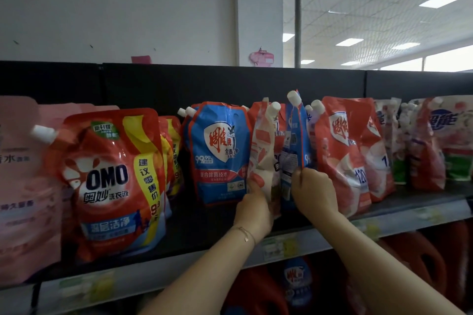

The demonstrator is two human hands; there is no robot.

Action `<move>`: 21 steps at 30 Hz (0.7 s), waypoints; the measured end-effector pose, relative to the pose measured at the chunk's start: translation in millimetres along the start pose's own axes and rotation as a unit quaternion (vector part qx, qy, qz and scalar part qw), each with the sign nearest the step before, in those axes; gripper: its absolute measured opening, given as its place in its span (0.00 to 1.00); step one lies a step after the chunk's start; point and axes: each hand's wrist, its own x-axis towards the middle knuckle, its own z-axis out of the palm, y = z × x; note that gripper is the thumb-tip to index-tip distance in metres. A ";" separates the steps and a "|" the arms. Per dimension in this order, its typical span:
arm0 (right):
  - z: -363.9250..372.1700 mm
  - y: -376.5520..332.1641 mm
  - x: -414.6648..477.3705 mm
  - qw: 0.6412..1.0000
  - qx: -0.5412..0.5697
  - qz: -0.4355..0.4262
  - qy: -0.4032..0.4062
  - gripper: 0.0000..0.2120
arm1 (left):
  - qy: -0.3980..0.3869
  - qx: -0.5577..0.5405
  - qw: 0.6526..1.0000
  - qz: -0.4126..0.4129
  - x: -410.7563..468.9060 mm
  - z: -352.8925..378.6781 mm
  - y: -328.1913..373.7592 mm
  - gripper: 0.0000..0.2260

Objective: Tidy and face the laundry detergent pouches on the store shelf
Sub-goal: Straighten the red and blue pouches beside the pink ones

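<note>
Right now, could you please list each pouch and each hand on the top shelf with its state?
OMO pouch: upright, front facing out.
Blue pouch: upright, front facing out.
Pale pouch: turned sideways, held at its lower edge.
Blue edge-on pouch: twisted, back label showing, pinched low.
Red pouch: upright, angled left.
Left hand: grip closed on the pale pouch.
Right hand: grip closed on the blue edge-on pouch.

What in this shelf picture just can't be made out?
- Head view: price labels on the shelf edge are blurred, unreadable.
- Front of the blue pouch in the right hand: turned edge-on.
- Left hand fingertips: hidden behind the white pouch.
- Pink pouch: cut off by the left edge.
</note>
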 end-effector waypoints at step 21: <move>-34.7 -71.4 -49.8 0.946 -0.009 -0.224 0.234 0.20 | -0.026 -0.526 0.848 0.051 -38.1 -77.9 30.0 0.13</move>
